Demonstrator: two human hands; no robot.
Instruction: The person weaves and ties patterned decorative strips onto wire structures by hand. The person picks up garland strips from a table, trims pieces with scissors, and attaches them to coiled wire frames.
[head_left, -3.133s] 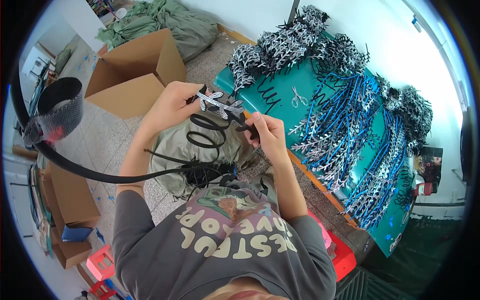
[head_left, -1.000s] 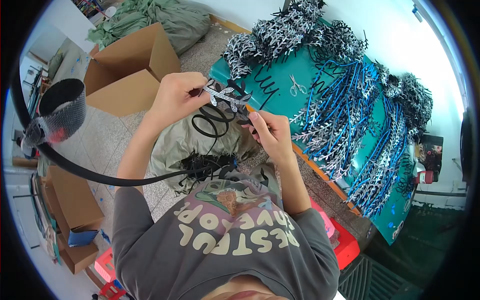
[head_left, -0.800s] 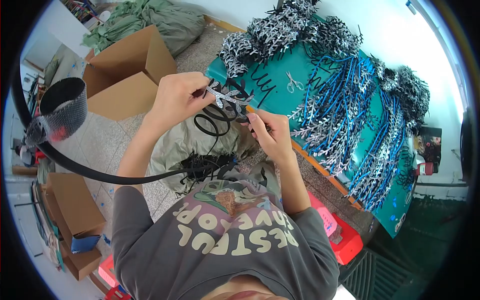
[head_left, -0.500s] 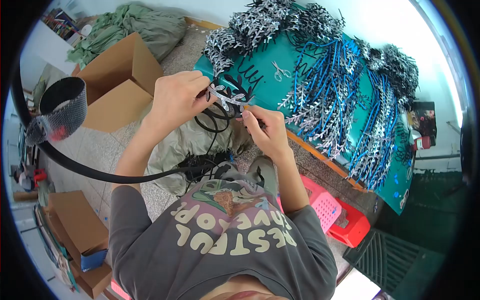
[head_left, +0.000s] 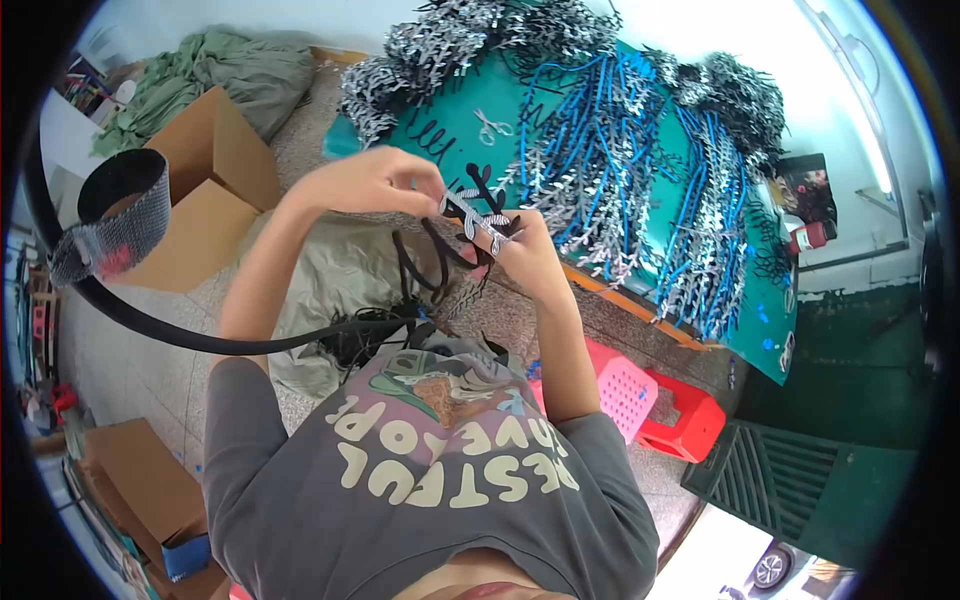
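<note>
A silver, glittery leaf-shaped trim strip (head_left: 476,219) with black backing slants between my two hands, above the floor in front of the green table. My left hand (head_left: 375,187) is closed, thumb and fingers pinching at the strip's upper left end. Its lower right end is in my right hand (head_left: 527,250), whose fingers are closed round it and partly hidden. Dark leafy pieces stick up from the strip between the hands. Black cord (head_left: 425,262) hangs in loops just below.
On the green table (head_left: 455,130) lie scissors (head_left: 492,127), black curls and bunches of silver-and-blue leafy strands (head_left: 610,170). An open cardboard box (head_left: 205,170) stands at the left. A black hoop (head_left: 180,338) crosses in front of me. Pink (head_left: 620,390) and red (head_left: 690,418) stools are at the right.
The strip has turned from nearly level to a steeper slant down to the right. My left hand has shifted slightly left and flattened. The whole view has turned, moving the table leftward.
</note>
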